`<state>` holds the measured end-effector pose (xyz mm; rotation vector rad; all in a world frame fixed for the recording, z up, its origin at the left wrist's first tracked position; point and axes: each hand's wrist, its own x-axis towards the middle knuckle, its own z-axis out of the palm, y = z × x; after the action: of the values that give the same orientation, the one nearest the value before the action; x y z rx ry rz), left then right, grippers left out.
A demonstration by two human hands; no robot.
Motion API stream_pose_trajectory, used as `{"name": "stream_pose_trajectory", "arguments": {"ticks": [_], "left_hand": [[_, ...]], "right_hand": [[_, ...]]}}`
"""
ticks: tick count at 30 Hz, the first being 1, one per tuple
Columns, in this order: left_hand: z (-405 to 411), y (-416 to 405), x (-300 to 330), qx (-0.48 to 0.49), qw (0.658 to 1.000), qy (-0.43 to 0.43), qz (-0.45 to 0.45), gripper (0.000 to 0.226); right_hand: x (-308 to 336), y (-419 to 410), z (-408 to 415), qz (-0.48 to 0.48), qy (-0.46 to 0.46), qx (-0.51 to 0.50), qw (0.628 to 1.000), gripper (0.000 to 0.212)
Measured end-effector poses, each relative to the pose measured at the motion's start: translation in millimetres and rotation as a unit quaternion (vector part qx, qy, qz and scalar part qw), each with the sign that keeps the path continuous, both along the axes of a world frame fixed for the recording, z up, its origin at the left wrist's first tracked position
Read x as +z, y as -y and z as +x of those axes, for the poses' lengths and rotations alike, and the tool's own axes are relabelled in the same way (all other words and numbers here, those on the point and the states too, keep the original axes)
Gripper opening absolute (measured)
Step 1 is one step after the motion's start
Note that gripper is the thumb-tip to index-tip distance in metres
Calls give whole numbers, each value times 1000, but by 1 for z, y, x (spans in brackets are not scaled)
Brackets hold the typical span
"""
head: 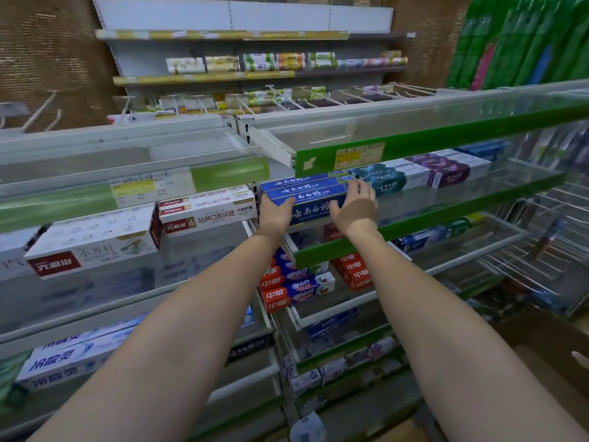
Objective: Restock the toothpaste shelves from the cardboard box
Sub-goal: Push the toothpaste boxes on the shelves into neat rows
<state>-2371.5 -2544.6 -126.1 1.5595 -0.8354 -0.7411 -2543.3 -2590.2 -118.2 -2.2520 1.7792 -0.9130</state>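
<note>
Both arms were extended to the green-edged shelf (414,224). The left hand (274,213) gripped the left end of a stack of blue toothpaste boxes (307,194), thumb laid across the front face. The right hand (355,205) held the stack's right end, fingers bent around the corner and thumb on the front. The stack rested on that shelf, just beside teal toothpaste boxes (387,180) to its right, with purple boxes (446,169) further along. White and red boxes (207,208) lay on the neighbouring shelf to the left. A brown cardboard box (541,339) stood at the lower right; its contents could not be determined.
</note>
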Motion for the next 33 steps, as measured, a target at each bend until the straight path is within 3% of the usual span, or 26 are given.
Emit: {"name": "stream_pose_trajectory", "arguments": {"ticks": [3,7,14,18,22,27,33], "left_hand": [[1,1,5,-2,999,-44,3,46],[5,11,12,22,996,-83,-3,56],[-4,17,13,64,987,-145,-23,37],[-10,18,15,95,985,-138,-27,31],[-13,21,14,126,984,-125,-21,31],[-9,30,5,176,981,-84,2,44],[-12,30,8,185,982,-48,1,23]], "right_hand": [[4,19,-4,-16,-3,15,1000,59],[15,49,-7,18,75,30,997,53],[12,93,-24,83,194,116,971,37],[2,110,-23,102,317,153,931,35],[-9,129,-20,181,425,169,871,42],[-13,134,-16,207,428,191,859,43],[-21,141,-14,189,386,187,883,45]]}}
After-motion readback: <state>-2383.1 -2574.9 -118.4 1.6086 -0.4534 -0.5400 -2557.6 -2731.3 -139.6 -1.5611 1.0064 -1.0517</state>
